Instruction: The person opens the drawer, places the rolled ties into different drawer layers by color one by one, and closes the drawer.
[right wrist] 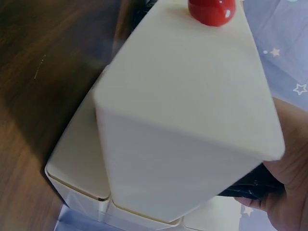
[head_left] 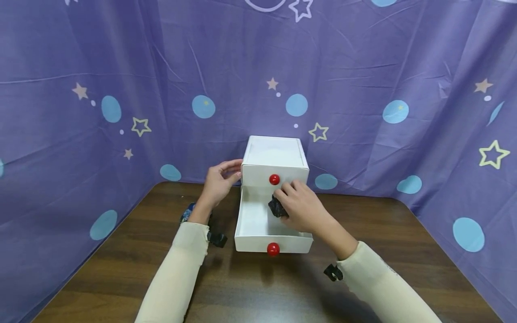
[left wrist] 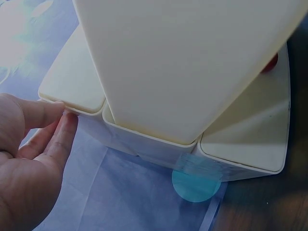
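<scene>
A white drawer cabinet (head_left: pixel 276 152) stands upright against the backdrop. Its middle drawer (left wrist: pixel 192 62) is pulled out, with a red knob (head_left: pixel 273 249) on its front. Over that drawer my right hand (head_left: pixel 304 207) grips a small black crumpled thing (head_left: pixel 278 207); its kind cannot be made out. In the right wrist view the drawer's wall partly hides this black thing (right wrist: pixel 255 183). My left hand (head_left: pixel 218 183) rests at the cabinet's left side, fingers fairly straight. In the left wrist view its fingertips (left wrist: pixel 70 120) touch the edge near the upper drawer (left wrist: pixel 72 77).
The upper drawer's red knob (head_left: pixel 274 179) is close to my right hand. A brown wooden table (head_left: pixel 250 291) bears the cabinet. Purple cloth (head_left: pixel 242 67) with stars and blue dots hangs behind and at the sides. Small black devices (head_left: pixel 333 272) are worn on both wrists.
</scene>
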The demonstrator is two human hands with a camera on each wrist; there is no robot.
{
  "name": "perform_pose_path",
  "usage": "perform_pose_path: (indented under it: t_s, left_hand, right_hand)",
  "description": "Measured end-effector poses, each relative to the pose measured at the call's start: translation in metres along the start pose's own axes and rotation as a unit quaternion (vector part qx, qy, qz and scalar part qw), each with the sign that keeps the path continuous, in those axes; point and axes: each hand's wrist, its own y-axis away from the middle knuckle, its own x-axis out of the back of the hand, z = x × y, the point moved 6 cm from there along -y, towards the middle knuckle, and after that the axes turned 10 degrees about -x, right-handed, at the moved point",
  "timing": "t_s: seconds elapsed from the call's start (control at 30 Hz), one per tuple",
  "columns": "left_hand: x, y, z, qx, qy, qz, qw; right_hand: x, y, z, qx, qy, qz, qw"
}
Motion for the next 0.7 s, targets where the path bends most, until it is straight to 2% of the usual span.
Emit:
perform_pose_path:
  t_s: [0.7]
  left_hand:
    - [0.001,0.002,-0.001,0.016,-0.007,-0.006,0.9998]
  right_hand:
    - [-0.036,-0.001,-0.003,-0.027,-0.016,-0.101,0.9944]
